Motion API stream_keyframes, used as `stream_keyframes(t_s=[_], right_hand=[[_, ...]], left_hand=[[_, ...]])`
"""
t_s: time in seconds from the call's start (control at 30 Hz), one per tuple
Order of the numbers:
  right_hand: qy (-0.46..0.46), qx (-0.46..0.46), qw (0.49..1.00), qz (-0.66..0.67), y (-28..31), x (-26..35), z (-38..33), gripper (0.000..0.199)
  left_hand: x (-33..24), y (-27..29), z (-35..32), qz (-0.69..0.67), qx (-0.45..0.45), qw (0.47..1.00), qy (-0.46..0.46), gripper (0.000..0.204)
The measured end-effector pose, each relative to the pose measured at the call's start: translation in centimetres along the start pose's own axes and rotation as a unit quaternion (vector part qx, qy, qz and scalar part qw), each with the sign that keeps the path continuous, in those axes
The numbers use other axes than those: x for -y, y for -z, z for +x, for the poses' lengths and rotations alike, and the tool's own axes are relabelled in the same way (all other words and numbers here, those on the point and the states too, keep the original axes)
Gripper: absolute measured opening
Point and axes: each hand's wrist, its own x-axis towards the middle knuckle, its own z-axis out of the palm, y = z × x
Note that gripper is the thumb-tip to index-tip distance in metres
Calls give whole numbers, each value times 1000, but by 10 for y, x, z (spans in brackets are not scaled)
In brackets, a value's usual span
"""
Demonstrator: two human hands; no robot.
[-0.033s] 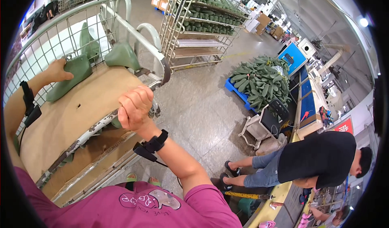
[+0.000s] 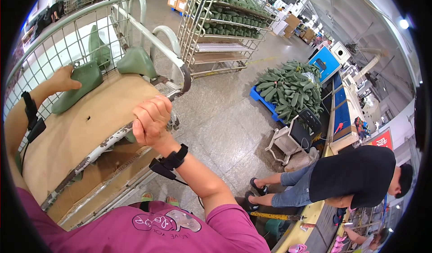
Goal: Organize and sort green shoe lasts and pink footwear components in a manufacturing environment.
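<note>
My left hand (image 2: 64, 80) rests on a green shoe last (image 2: 85, 83), fingers behind it and thumb on its near face. The last lies on the brown board (image 2: 112, 102) of a wire-sided cart (image 2: 104, 140). Beside it, a second green last (image 2: 100, 50) stands against the mesh, toe up, and a third last (image 2: 136, 62) sits at the board's far right corner. My right hand (image 2: 152, 120) is closed in a fist at the cart's near right corner, over the chipped white frame. Whatever its fingers may hold is hidden.
Ahead stands a tall rack (image 2: 220, 46) with several rows of green lasts. To the right, a blue pallet (image 2: 266, 103) bears a heap of them, with a black-seated chair (image 2: 292, 138) nearby. A person in a black shirt (image 2: 353, 176) bends over a workbench (image 2: 310, 226).
</note>
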Motion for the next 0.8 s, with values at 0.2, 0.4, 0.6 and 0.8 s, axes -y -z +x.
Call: stream_keyframes(t_s=[0.2,0.4,0.6,0.8], right_hand=[[-13,3,1000,-14,-2,0,-4,19],[-13,23,1000,-16,-3,2,-4,18],[-10,17,1000,-19,0,2,-4,18],[-5,22,999,-25,-2,1,-8,20]], left_hand=[[-7,-3,-23,-72,30,997,-1,61],[-17,4,-25,-268,39,959,89,54],[-50,-11,-2,-333,175,922,92,71],[-48,-37,38,-424,161,874,176,76]])
